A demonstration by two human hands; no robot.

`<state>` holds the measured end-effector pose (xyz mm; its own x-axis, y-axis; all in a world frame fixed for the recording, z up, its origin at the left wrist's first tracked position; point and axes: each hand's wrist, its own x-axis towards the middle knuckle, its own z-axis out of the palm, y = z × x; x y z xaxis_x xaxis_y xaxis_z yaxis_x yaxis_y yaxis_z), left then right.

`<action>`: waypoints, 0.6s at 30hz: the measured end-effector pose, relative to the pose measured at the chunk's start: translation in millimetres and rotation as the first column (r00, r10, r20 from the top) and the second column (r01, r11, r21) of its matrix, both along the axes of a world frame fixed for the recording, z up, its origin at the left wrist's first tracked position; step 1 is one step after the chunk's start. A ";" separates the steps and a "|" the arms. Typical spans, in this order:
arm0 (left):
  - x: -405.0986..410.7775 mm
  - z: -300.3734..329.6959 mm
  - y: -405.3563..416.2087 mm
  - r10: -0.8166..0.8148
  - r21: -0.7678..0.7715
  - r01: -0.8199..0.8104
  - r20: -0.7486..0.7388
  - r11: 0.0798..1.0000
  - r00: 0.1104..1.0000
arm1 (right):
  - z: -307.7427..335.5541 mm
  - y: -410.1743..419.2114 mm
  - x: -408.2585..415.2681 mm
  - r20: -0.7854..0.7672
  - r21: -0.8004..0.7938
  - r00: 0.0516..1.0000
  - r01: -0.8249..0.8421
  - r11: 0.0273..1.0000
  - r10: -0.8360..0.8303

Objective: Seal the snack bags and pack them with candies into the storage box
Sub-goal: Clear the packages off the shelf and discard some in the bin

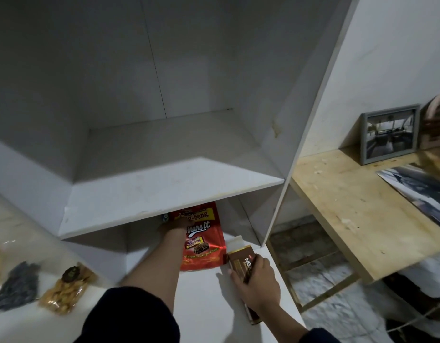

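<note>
A red Beng-Beng snack bag [204, 246] lies on the lower white shelf, its top tucked under the shelf board above. My left hand [175, 225] reaches under that board and grips the bag's upper edge; the fingers are partly hidden. My right hand [257, 285] holds a long brown snack box [241, 262] at the shelf's right front, its white end flap open toward the back. A clear bag of yellow nuts [65, 292] and a clear bag of dark snacks [17, 288] lie at the left on the white surface.
A white shelf board [164, 191] overhangs the lower shelf, with a bare white compartment above it. To the right stands a wooden table [357, 219] with a framed picture [390, 134] and a loose photo print [422, 191]. Another person sits at the far right.
</note>
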<state>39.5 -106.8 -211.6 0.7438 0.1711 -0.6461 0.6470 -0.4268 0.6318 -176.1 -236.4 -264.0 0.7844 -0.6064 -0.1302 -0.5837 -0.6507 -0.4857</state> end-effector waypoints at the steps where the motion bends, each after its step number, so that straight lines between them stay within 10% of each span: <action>1: 0.1 0.2 0.9 0.007 -0.017 -0.008 -0.018 1.000 1.000 | -0.2 0.1 0.1 0.000 -0.001 1.000 0.001 1.000 -0.001; 9: -32.5 6.1 18.2 0.119 -0.373 -0.152 -0.109 0.915 0.987 | 6.5 3.7 -1.4 -0.067 -0.005 0.998 0.011 1.000 -0.011; 18: -111.5 20.2 61.2 0.112 -0.389 -0.107 -0.011 0.915 0.994 | 18.7 15.2 -23.5 -0.202 0.047 0.976 -0.070 0.996 0.078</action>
<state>-72.1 -45.7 -191.4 0.7423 -0.0110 -0.6700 0.6677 -0.0728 0.7409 -199.6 -221.2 -245.3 0.7815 -0.5387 -0.3146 -0.6239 -0.6784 -0.3880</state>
